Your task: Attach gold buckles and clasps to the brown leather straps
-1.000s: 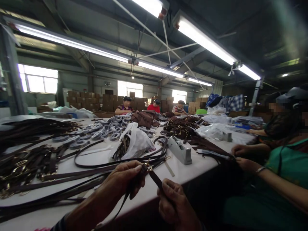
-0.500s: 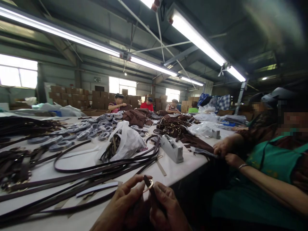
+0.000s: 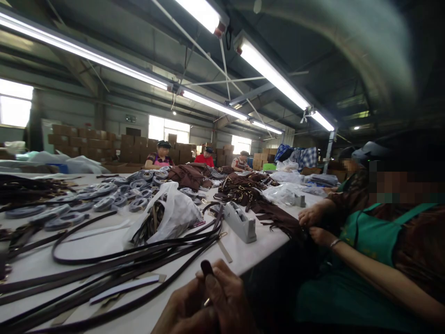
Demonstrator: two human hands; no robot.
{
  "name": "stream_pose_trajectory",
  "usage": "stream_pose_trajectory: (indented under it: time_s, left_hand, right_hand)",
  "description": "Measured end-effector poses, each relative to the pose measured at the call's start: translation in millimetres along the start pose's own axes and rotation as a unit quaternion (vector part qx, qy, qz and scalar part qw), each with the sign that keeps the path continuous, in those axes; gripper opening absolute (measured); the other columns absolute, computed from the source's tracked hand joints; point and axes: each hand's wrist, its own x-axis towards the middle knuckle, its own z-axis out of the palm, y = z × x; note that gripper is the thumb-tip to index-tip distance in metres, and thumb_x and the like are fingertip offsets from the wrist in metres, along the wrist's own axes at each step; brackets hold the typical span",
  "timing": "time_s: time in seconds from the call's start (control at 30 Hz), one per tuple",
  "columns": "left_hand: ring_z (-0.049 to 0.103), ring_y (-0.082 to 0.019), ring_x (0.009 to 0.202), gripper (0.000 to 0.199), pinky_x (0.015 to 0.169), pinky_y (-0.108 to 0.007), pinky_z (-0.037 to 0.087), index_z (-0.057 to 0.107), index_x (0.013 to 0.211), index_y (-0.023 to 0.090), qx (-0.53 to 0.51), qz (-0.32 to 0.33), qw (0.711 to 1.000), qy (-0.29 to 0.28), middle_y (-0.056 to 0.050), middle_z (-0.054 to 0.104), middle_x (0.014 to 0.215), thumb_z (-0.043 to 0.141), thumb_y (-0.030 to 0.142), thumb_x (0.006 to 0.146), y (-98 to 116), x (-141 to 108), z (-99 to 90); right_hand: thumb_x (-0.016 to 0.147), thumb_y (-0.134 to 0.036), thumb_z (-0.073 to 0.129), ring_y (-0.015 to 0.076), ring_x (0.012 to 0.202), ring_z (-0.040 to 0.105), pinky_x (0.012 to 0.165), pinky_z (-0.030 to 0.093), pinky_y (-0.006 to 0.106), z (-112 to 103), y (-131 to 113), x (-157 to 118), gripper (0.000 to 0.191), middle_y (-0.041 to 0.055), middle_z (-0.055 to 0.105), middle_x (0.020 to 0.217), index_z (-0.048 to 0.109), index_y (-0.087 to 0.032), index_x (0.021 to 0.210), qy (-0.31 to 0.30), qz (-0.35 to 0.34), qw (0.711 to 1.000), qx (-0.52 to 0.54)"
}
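At the bottom centre, my left hand and my right hand are close together, with fingers closed on a dark brown strap. Its rounded end sticks up between them, and a bit of gold metal shows just below. My fingers hide the rest of the strap. Long dark straps lie on the white table to the left of my hands. A grey tape dispenser stands beyond them.
A white plastic bag of strips, coiled wrapped straps and brown pieces cover the table further off. At the right sits a person in a green apron, hands near the table edge.
The view has turned a little to the right. My hands have drawn closer together; the gold buckle, plain before, is now mostly hidden, and the strap end points up.
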Motion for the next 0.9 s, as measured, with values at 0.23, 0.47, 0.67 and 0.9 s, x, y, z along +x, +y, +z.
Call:
stream_pose_trajectory:
  time_s: [0.23,0.47,0.67,0.9]
  left_hand:
    - [0.042,-0.006,0.038,0.032,0.041,-0.018,0.027,0.066,0.08,0.011,-0.079,-0.132,0.987,-0.057,0.0,0.056,0.053,0.066,0.042,0.091,-25.2,5.3,3.6]
    - [0.043,-0.004,0.038,0.036,0.041,-0.016,0.021,0.066,0.079,0.011,-0.078,-0.164,0.983,0.007,-0.002,0.062,0.059,0.071,0.046,0.087,-20.6,4.5,-5.0]
    - [0.042,-0.003,0.037,0.038,0.041,-0.016,0.024,0.065,0.073,0.012,-0.057,-0.165,0.984,0.033,-0.001,0.063,0.057,0.072,0.047,0.085,-17.6,4.6,-3.0]
    - [0.043,-0.003,0.038,0.038,0.042,-0.016,0.021,0.068,0.076,0.011,-0.055,-0.152,0.986,0.031,-0.001,0.061,0.056,0.072,0.047,0.085,-16.3,10.5,3.0]
  right_hand:
    - [0.097,-0.059,0.056,0.0078,0.056,0.039,0.046,0.026,0.021,-36.6,-10.1,46.0,0.048,0.0003,0.055,0.078,0.078,-0.017,0.098,0.064,0.114,0.975,0.182]
    - [0.078,-0.06,0.079,0.0044,0.047,0.042,0.037,0.022,0.015,-52.6,10.8,53.9,0.05,0.0004,0.059,0.071,0.076,-0.011,0.09,0.124,0.189,0.926,0.303]
    - [0.079,-0.05,0.082,0.0047,0.044,0.047,0.035,0.028,0.013,-59.5,21.6,43.4,0.039,-0.0022,0.059,0.065,0.072,-0.012,0.083,0.081,0.206,0.928,0.301]
    - [0.089,-0.052,0.071,0.0121,0.048,0.062,0.037,0.042,0.015,-65.3,18.8,28.2,0.041,0.0041,0.07,0.064,0.073,-0.011,0.087,-0.034,0.229,0.955,0.186]
